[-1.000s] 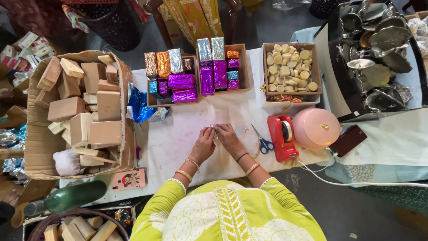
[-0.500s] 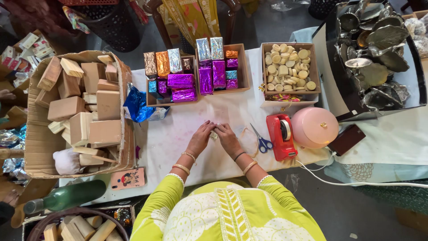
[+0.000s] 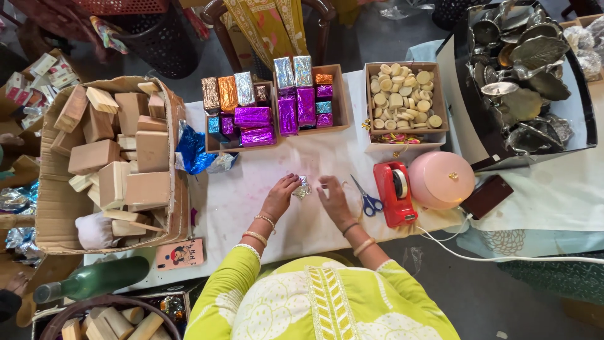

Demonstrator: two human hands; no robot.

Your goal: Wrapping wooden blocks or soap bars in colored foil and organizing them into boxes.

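My left hand (image 3: 280, 196) rests on the white cloth-covered table (image 3: 245, 201), and its fingertips pinch a small silver foil-wrapped piece (image 3: 303, 187). A short way to the right, my right hand (image 3: 333, 198) lies on the cloth with its fingers spread and nothing in it. Blue-handled scissors (image 3: 367, 200) lie just right of that hand. Beyond them stands a red tape dispenser (image 3: 394, 192).
At the back are two wooden trays of foil-wrapped blocks (image 3: 242, 116) (image 3: 308, 97) and a tray of round cream pieces (image 3: 406, 97). A cardboard box of wooden blocks (image 3: 113, 157) fills the left. A pink lidded box (image 3: 442, 179), crumpled blue foil (image 3: 192, 151) and a green bottle (image 3: 94, 280) lie around.
Both hands were joined on the small foil piece. Now my right hand has let go and moved right, while my left hand keeps the piece.
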